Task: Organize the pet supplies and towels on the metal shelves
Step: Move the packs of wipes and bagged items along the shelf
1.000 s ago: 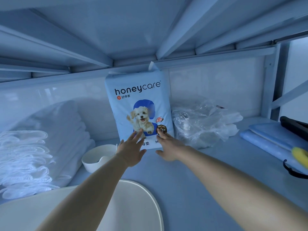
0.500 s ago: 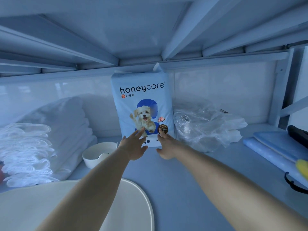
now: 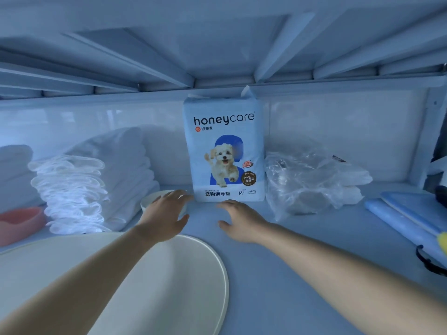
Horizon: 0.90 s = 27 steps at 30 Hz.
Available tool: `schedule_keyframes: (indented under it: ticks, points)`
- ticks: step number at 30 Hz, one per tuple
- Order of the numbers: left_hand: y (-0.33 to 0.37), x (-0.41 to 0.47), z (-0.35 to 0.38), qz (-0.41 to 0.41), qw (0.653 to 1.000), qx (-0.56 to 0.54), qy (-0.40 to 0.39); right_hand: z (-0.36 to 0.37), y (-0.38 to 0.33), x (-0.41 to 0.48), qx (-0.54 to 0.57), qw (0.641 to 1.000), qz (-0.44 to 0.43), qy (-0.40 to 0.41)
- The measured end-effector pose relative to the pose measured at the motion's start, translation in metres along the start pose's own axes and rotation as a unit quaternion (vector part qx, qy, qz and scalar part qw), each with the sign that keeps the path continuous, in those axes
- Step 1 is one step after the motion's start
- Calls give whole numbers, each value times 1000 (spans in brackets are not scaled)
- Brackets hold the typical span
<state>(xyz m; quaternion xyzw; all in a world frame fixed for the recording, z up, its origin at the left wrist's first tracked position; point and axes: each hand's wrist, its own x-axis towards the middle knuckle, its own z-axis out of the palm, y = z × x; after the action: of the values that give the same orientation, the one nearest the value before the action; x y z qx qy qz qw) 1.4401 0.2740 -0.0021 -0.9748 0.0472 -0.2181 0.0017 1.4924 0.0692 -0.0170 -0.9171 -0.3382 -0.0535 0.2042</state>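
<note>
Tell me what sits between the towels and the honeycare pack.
A small white bowl, partly hidden behind the left hand, sits between the towels and the pack, as the head view shows.

Motion smears the left hand (image 3: 167,213) and right hand (image 3: 242,221), so it is unclear whether either touches the honeycare pack (image 3: 223,151). The left hand hides most of the small white bowl (image 3: 147,201), and the left edge cuts the pink bowl (image 3: 21,223). Over at the right edge, a yellow thing (image 3: 443,243) and a black loop (image 3: 425,262) are sliced off, too little showing to tell what they are.
</note>
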Motion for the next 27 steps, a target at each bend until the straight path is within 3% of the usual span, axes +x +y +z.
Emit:
schedule_keyframes:
  ticks: [8, 18, 27]
  points:
    - [-42, -23, 5, -60, 997, -10, -41, 22, -42, 7, 30, 999, 2, 10]
    - [-64, -12, 17, -37, 997, -1, -63, 36, -61, 1, 27, 996, 73, 38]
    - [-73, -6, 25, -42, 997, -62, -5, 46, -64, -20, 35, 987, 132, 87]
